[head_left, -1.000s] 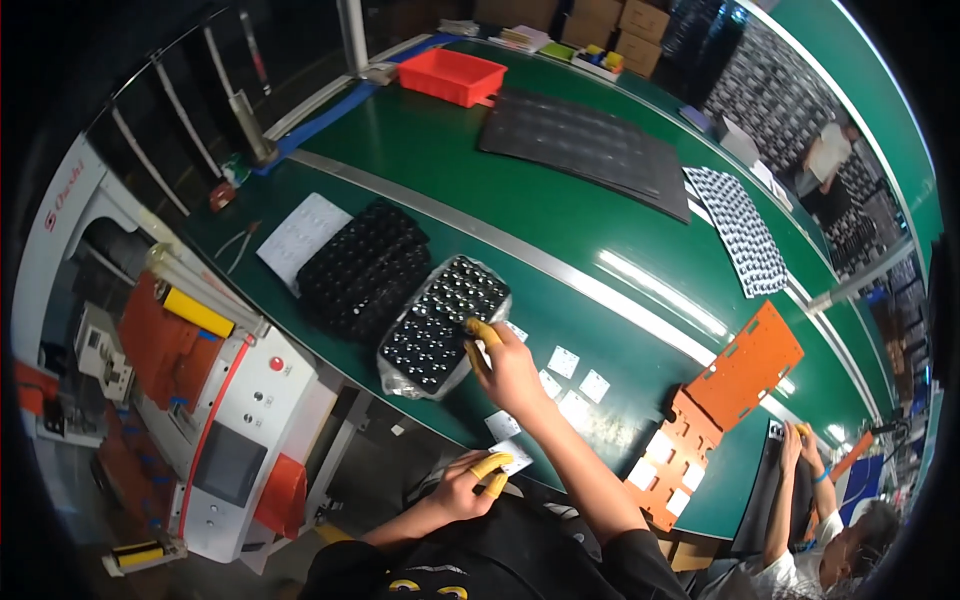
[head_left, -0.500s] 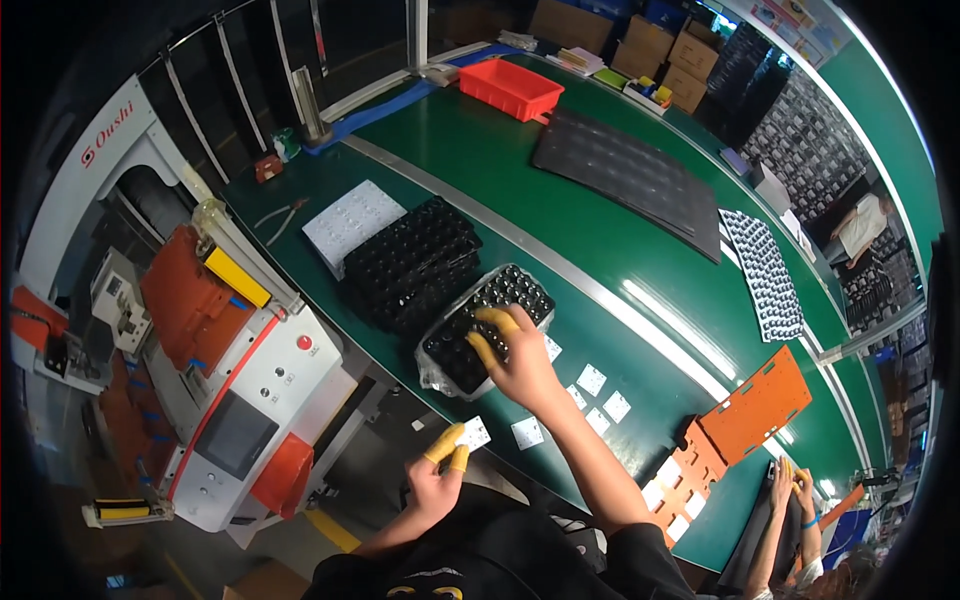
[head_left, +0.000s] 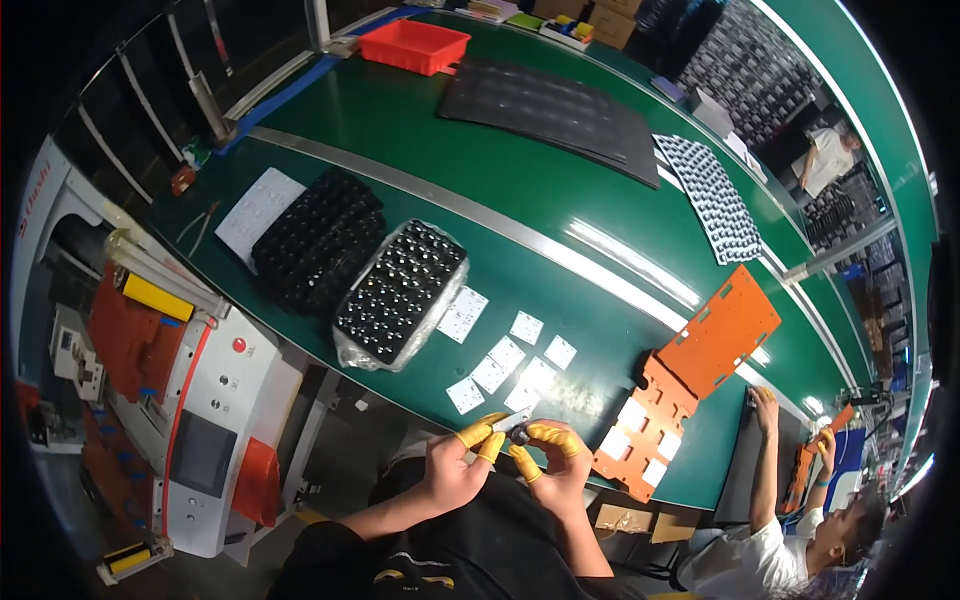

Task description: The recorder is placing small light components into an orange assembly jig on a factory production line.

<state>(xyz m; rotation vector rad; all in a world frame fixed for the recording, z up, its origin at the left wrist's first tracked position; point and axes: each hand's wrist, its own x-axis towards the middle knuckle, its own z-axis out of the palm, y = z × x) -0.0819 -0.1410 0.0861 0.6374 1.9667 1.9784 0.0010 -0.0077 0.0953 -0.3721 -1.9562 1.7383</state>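
- Both hands meet at the near table edge: left hand [head_left: 455, 470] and right hand [head_left: 560, 472], yellow fingertip covers on, pinching one small grey part [head_left: 517, 430] between them.
- Part is held just above the near rim of the green table [head_left: 420, 130], close to the body.
- Small white square cards [head_left: 505, 355] lie just beyond the hands.
- Bagged black tray [head_left: 400, 292] sits far-left of the cards, touching a second black tray [head_left: 315, 240].
- Orange fixture plate [head_left: 700, 350] lies to the right; a co-worker's hand [head_left: 765, 405] rests near it.
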